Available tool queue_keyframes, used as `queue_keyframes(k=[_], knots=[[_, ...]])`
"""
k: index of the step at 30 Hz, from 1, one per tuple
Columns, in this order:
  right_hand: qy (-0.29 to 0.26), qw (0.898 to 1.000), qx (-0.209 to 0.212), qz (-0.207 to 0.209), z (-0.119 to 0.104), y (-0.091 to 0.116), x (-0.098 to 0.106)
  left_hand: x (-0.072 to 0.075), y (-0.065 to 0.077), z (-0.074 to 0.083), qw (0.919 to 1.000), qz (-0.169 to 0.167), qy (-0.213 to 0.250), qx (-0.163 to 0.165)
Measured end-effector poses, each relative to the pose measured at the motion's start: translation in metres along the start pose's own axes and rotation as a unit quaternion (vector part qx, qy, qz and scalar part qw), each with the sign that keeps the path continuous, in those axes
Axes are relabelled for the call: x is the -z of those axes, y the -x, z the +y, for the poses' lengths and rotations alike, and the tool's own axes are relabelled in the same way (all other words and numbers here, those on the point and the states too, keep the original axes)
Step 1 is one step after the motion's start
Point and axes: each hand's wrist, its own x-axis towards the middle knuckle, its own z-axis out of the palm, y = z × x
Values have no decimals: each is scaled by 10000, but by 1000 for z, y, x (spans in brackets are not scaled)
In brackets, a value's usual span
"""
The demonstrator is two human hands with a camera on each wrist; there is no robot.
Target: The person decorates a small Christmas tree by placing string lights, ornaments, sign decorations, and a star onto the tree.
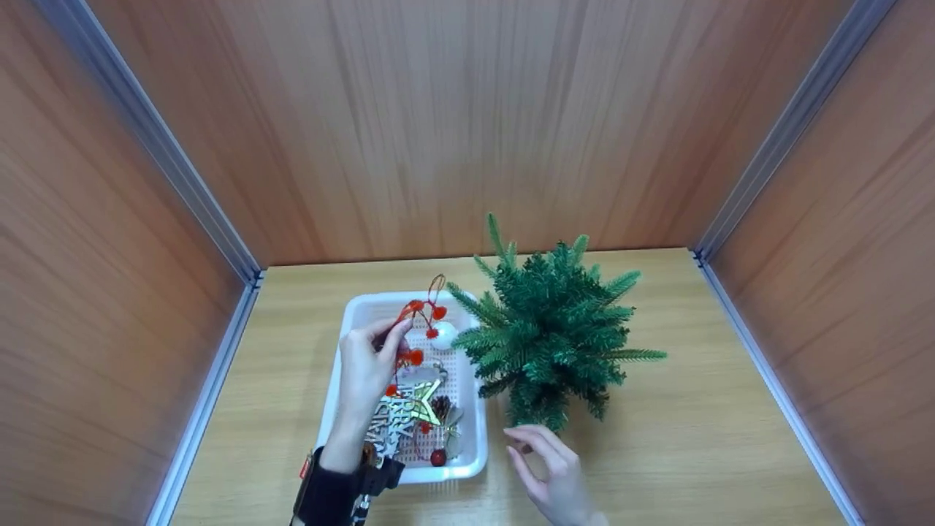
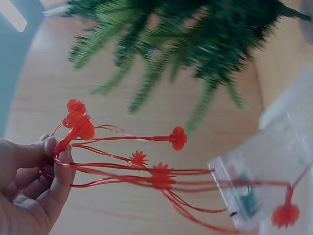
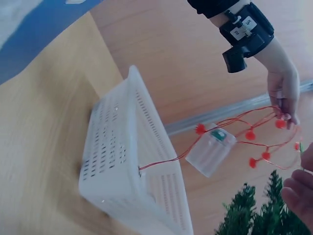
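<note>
Beside the tree (image 1: 551, 336), over the basket (image 1: 479, 442), the left hand (image 1: 365, 372) pinches the red string (image 2: 161, 175), the right hand (image 1: 556, 471) loose and empty; I read this as lifting-out, the next move likely needing care with slack. The right wrist view shows me its clear box (image 3: 208, 155) plainly; the head view barely does.

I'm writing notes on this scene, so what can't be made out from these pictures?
Head view: base of the tree, hidden by its branches.
Right wrist view: where the red string leads, hidden by the white basket.
Right wrist view: rest of the right hand, cut off by the right edge.
Right wrist view: print on the white labels, too small.
Left wrist view: green part in the clear box, blurred.
</note>
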Motion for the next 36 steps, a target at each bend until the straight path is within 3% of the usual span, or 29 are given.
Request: queue_keyframes(k=[6, 12, 19, 25, 31, 36], knots=[[-154, 9974, -392, -588, 6, -3, -21, 14, 14, 32, 9954, -44, 911, -305], [-465, 9884, -992, -1054, 2, -5, -38, 18, 30, 53, 9850, -365, 1535, -698], [-1063, 9804, -1375, -926, -15, -18, -40, 17, 48, 61, 9821, -638, 1690, -538], [-1343, 9687, -1665, -1258, -21, -24, -36, 15, 59, 58, 9805, -476, 1857, -428], [-1544, 9702, -1256, -1384, -13, -14, -38, 12, 69, 55, 9766, -233, 2085, -469], [-1374, 9748, -956, -1475, 1, 1, -40, 9, 74, 55, 9710, -283, 2293, -610]])
